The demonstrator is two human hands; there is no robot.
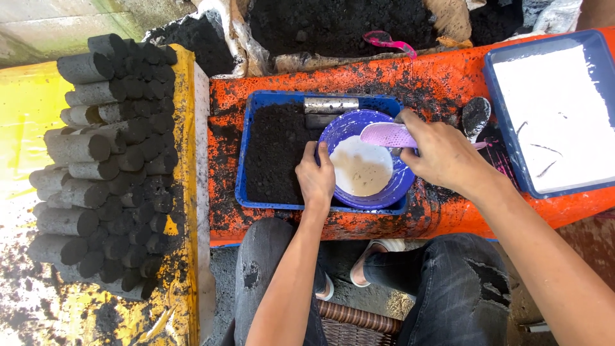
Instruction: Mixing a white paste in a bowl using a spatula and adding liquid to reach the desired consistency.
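Note:
A purple bowl (337, 131) with pale creamy liquid (362, 170) stands in a blue tray (253, 106) that is half filled with black powder (275, 154). My left hand (316, 176) grips the bowl's left rim. My right hand (439, 154) holds a lilac plastic spoon (387, 134) over the bowl's top edge, its blade pointing left. A short metal tube (330, 105) lies at the tray's far side, just behind the bowl.
Stacked dark cylindrical briquettes (109, 160) fill a yellow surface at left. A second blue tray (506, 128) with white powder sits at right on the orange bench (442, 80). A black-coated spoon (475, 116) lies beside it. Bags of black powder (333, 25) stand behind.

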